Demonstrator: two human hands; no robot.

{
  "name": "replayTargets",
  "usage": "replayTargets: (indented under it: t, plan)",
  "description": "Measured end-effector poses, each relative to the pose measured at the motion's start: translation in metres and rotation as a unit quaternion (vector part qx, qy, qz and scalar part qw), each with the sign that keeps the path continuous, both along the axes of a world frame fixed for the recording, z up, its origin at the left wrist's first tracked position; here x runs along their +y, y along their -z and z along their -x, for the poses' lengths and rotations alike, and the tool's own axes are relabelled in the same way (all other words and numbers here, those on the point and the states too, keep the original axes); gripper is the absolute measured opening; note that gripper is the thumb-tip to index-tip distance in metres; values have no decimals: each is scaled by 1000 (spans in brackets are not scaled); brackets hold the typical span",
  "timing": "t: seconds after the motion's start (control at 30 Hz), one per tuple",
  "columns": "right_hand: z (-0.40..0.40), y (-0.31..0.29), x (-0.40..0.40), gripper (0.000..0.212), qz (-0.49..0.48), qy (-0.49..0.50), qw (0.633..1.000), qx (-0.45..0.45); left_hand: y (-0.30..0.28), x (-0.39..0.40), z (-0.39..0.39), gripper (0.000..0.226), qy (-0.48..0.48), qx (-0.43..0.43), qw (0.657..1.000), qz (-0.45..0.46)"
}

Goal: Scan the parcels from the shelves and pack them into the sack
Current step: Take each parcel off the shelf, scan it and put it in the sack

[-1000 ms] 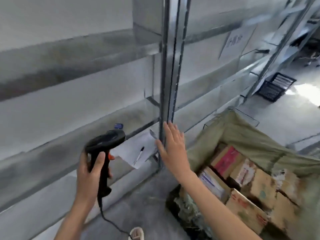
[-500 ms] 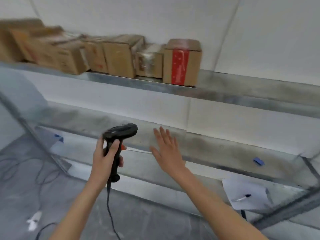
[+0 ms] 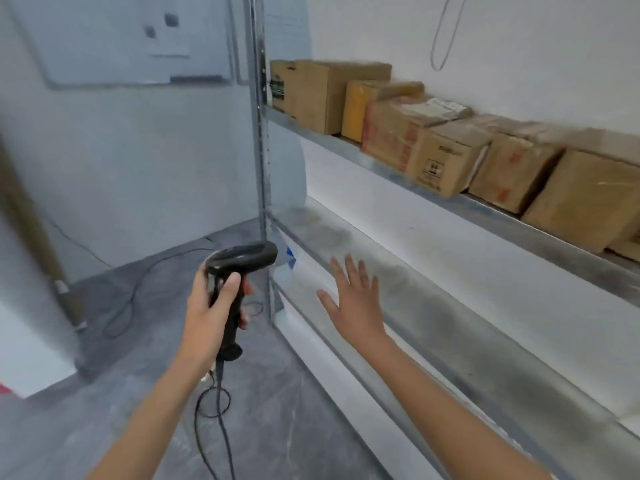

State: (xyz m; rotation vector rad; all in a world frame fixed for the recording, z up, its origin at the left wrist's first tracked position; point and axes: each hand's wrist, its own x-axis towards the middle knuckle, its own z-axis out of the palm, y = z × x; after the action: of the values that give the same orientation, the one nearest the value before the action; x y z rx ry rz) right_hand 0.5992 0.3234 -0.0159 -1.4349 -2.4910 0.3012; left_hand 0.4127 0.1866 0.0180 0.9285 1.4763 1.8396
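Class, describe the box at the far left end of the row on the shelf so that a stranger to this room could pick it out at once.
Start at the upright metal post where the shelving meets the side wall. From it a shelf runs right, carrying a row of cardboard parcels. The leftmost box stands right beside the post: it is the tallest in the row, plain brown, with a dark printed label on its left face.

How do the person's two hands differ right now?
The left hand is curled round the handle of the black scanner; the right hand holds nothing. The left hand's fingers are wrapped tight, while the right hand's fingers are straight and spread. The left hand is over the floor, the right in front of the lower shelf. Both are bare and raised forward.
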Motion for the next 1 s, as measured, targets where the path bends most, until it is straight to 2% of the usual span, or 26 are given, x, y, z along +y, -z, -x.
replayTargets:
  t: [0.07,0.23,0.43,0.53,0.67,0.77,0.87,1.0]
  plan:
    - [31,-3,21,66,-1,-29,1000,8,-2,16,22,34,-28,-5,1000,-4]
    - [103,-18,81,68,-15,-96,994,43,-19,71,69,22,-97,16,995,-23]
    - [168,-46,162,72,-38,-157,982,103,-40,140,123,28,-144,36,988,-31]
    - [195,-56,199,73,-49,-163,977,126,-43,166,144,32,-148,53,987,-17]
    - [228,-59,232,73,-44,-165,974,147,-39,189,168,26,-153,59,986,-7]
    - [252,-57,252,73,-53,-172,970,161,-37,207,188,33,-145,66,987,-7]
    - [275,-57,273,72,-74,-151,970,176,-36,231,212,38,-132,66,989,-10]
    - [305,-56,300,72,-128,-126,965,190,-33,277,249,32,-104,71,992,-14]
